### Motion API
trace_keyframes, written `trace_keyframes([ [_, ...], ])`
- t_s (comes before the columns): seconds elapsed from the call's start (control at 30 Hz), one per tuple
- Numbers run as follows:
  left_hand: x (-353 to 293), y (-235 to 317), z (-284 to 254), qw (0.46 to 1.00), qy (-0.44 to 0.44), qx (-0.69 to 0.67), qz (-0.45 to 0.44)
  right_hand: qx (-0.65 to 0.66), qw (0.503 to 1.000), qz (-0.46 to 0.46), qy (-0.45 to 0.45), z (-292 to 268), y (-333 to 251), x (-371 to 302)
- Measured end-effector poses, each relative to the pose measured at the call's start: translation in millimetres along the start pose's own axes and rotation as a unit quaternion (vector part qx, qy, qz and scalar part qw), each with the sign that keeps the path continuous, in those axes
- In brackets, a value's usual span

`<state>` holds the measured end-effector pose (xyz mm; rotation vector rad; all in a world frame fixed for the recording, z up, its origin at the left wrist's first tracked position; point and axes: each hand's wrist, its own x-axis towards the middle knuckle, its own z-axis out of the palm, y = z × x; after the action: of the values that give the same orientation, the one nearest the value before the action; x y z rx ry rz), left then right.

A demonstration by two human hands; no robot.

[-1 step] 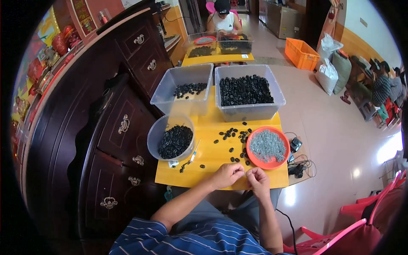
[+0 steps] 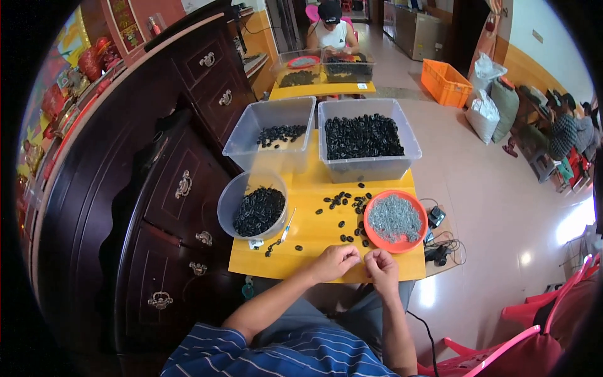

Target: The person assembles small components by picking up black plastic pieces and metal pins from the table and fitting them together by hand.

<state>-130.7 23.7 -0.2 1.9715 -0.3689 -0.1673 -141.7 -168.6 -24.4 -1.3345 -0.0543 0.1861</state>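
A: What are the person's hands doing?

B: Both are hovering together over the near edge of the yellow surface (image 2: 314,220). The left hand (image 2: 335,262) is curling its fingers inward, loosely closed, and the right hand (image 2: 380,269) is pinching its fingertips just beside it. Whatever is sitting between them is too small to make out, so I cannot tell what either is gripping.

A: What is lying nearest to them?

B: Loose black pieces (image 2: 342,202) are lying scattered on the surface just beyond the hands. To the right of those, an orange bowl (image 2: 372,237) is holding a heap of small grey metal bits (image 2: 394,217), and it is sitting just far-right of the right hand.

A: And on the left?

B: A round clear bowl (image 2: 227,204) is sitting at the left edge, filled with more black pieces. A thin pen-like tool (image 2: 288,225) is lying beside it, near a few stray pieces.

A: What is standing farther back?

B: Two clear plastic bins are standing side by side. The left bin (image 2: 251,141) is holding only a few black pieces, while the right bin (image 2: 370,168) is holding a thick layer. A dark wooden cabinet (image 2: 157,201) is running along the left of the surface. Beyond, another person (image 2: 330,31) is sitting at a second yellow table, and an orange crate (image 2: 445,81) is resting on the floor at the far right.
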Motion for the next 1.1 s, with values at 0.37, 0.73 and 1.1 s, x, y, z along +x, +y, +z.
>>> trace_keyframes([
  [0.37,-33,-22,-23,0.945,0.048,-0.298,-0.124,-0.469,0.852,-0.144,0.186,-44,-32,45],
  [0.73,-30,-22,-32,0.918,0.102,-0.365,-0.118,-0.315,0.927,-0.16,0.124,0,-15,29],
  [1.1,-35,-41,-2,0.954,0.095,-0.261,-0.114,-0.169,0.98,-0.105,-0.014,29,30,11],
])
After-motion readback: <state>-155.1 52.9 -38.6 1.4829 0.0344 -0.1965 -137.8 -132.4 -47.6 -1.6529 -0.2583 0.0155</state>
